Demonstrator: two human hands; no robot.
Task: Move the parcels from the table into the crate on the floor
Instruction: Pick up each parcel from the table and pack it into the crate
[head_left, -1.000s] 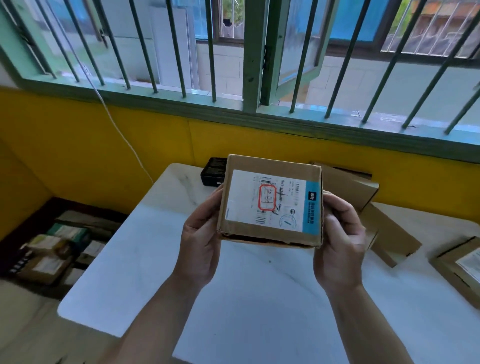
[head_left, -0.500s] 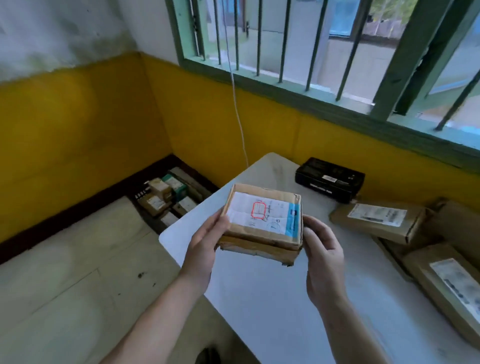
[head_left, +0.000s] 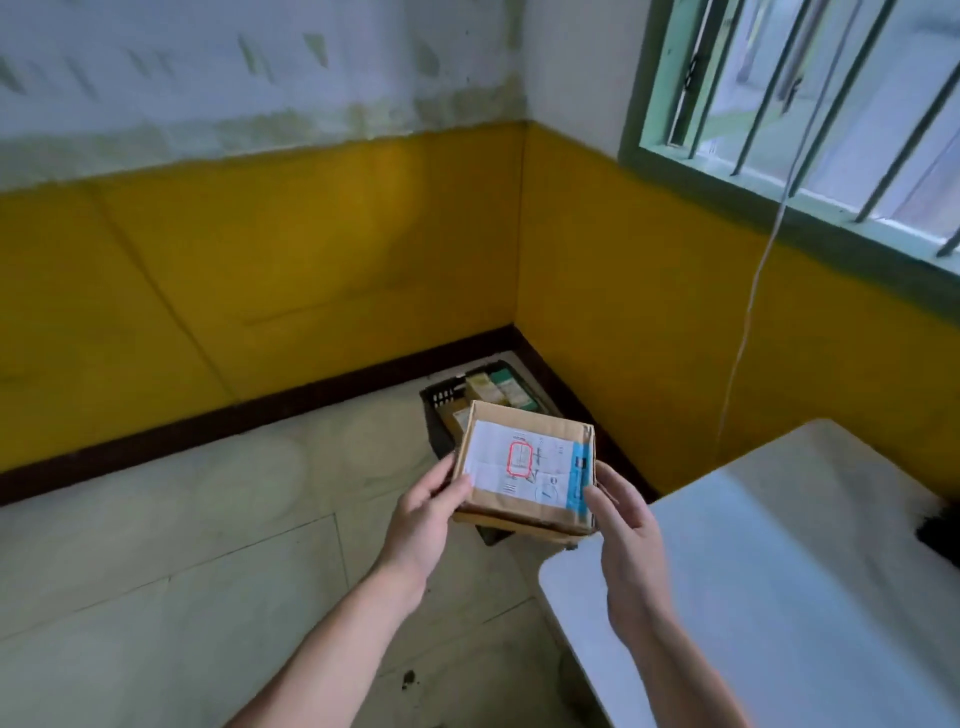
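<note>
A brown cardboard parcel with a white shipping label and a blue strip is held in the air between both hands, past the table's left corner. My left hand grips its left edge with the thumb on the label. My right hand holds its right edge, fingers under the box. Right behind the parcel, a black crate stands on the floor in the room's corner. Several small boxes lie inside it. The parcel hides most of the crate.
The white table fills the lower right, with a black object at its right edge. Yellow walls meet behind the crate. A white cable hangs from the barred window. Pale tiled floor spreads to the left.
The view has swung left, away from the table and its other parcels. Both hands have carried the parcel off the table toward the crate in the corner.
</note>
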